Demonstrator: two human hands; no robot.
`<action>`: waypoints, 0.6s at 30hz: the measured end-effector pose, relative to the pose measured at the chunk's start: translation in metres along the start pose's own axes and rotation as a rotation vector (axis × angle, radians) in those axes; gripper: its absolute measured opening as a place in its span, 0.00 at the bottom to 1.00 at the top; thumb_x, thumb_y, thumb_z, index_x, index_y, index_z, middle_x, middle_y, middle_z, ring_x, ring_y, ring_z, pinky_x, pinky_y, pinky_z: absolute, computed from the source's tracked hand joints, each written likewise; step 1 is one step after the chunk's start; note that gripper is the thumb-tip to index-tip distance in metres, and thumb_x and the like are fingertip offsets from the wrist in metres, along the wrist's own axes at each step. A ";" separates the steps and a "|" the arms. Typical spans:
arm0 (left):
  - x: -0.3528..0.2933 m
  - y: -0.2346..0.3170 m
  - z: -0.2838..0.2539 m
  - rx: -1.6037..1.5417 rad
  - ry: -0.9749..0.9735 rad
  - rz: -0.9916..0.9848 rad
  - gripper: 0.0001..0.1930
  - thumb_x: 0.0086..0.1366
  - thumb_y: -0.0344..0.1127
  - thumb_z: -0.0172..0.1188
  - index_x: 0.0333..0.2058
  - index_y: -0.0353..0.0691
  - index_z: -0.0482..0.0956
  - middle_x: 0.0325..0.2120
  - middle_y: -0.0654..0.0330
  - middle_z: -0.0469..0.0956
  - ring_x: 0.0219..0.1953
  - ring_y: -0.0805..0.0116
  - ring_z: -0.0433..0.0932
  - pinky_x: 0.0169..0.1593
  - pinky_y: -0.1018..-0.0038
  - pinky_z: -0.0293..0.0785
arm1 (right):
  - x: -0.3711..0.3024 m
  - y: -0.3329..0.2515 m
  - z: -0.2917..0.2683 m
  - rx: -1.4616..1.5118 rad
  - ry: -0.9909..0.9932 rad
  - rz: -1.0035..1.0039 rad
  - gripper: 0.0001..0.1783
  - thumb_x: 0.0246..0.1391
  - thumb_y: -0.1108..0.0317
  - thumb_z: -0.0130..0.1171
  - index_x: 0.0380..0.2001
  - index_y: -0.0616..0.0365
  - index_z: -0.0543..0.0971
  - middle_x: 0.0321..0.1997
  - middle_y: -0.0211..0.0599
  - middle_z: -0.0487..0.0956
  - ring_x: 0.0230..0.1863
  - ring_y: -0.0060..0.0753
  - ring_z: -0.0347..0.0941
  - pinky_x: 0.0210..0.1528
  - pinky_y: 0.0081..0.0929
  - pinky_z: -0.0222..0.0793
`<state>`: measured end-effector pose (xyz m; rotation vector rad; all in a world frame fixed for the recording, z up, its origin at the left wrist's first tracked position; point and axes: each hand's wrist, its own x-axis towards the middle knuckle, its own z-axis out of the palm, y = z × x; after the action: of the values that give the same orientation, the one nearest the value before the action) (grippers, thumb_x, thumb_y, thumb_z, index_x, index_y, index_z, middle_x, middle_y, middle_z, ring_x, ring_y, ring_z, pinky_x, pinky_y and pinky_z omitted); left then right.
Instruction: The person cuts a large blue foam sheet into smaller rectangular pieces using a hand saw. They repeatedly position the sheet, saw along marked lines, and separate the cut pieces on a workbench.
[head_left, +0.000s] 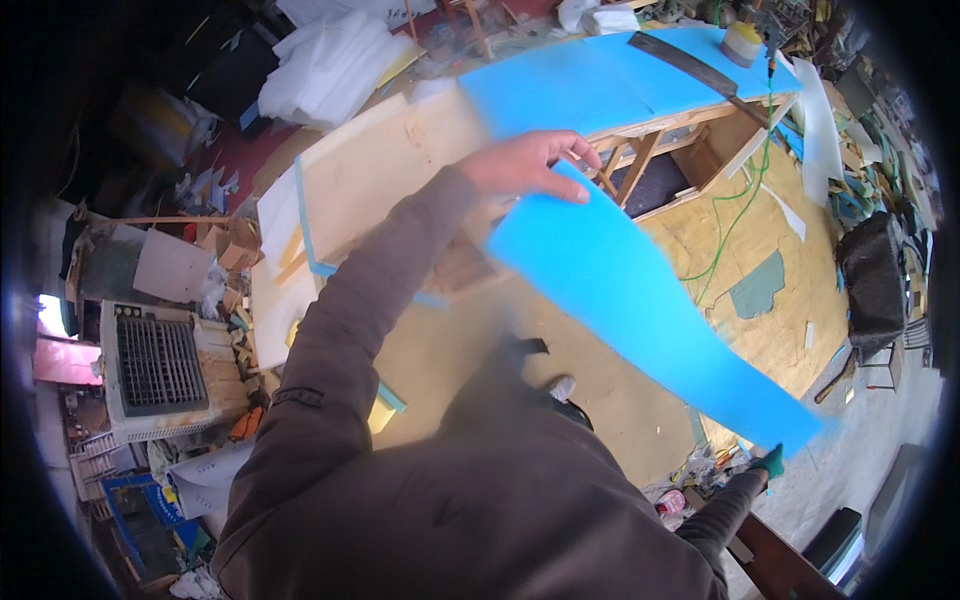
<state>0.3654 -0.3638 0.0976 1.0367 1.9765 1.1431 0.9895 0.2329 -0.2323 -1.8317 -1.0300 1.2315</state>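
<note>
A long blue foam sheet [640, 290] stretches between my two hands, slanting from the upper middle down to the right. My left hand [530, 165] is bare and closed on its upper end, with the thumb on the near face. At the lower right end, my right hand [768, 463], in a green glove, grips the other tip; its fingers are partly hidden. Behind the sheet lies a wooden frame [637, 170] with open bays and a pale panel [365, 185]. Another blue foam piece [560, 85] covers the frame's far side.
A long dark blade [690, 68] and a yellow-and-white pot [741, 45] rest on the far foam. A green hose [738, 220] hangs over the frame onto yellowish sheeting [770, 290]. To the left stands a white grilled unit [160, 365]; offcuts are heaped at right [860, 130].
</note>
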 end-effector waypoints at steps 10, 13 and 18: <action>-0.031 0.071 0.077 -0.228 -0.082 0.119 0.36 0.65 0.35 0.76 0.70 0.41 0.73 0.62 0.60 0.78 0.63 0.66 0.78 0.67 0.64 0.77 | -0.435 -0.097 0.216 -0.167 -1.607 -0.897 0.64 0.50 0.68 0.86 0.83 0.61 0.56 0.86 0.49 0.58 0.87 0.46 0.53 0.81 0.43 0.62; -0.045 0.068 0.071 -0.014 -0.029 0.120 0.35 0.65 0.34 0.76 0.69 0.42 0.74 0.61 0.60 0.78 0.62 0.66 0.79 0.66 0.64 0.77 | -0.482 -0.102 0.251 -0.332 -1.829 -0.466 0.44 0.59 0.68 0.80 0.75 0.60 0.72 0.73 0.46 0.78 0.72 0.37 0.75 0.68 0.38 0.76; -0.090 0.036 0.032 0.267 0.153 0.023 0.26 0.69 0.39 0.73 0.62 0.39 0.80 0.56 0.54 0.84 0.59 0.57 0.82 0.65 0.61 0.78 | -0.516 -0.083 0.263 -0.447 -1.874 -0.510 0.23 0.64 0.66 0.76 0.60 0.62 0.85 0.51 0.34 0.88 0.52 0.26 0.83 0.56 0.31 0.80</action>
<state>0.4474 -0.4172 0.1272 1.1362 2.2912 1.0151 0.6003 -0.1595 -0.0385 0.0398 -2.5519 2.3292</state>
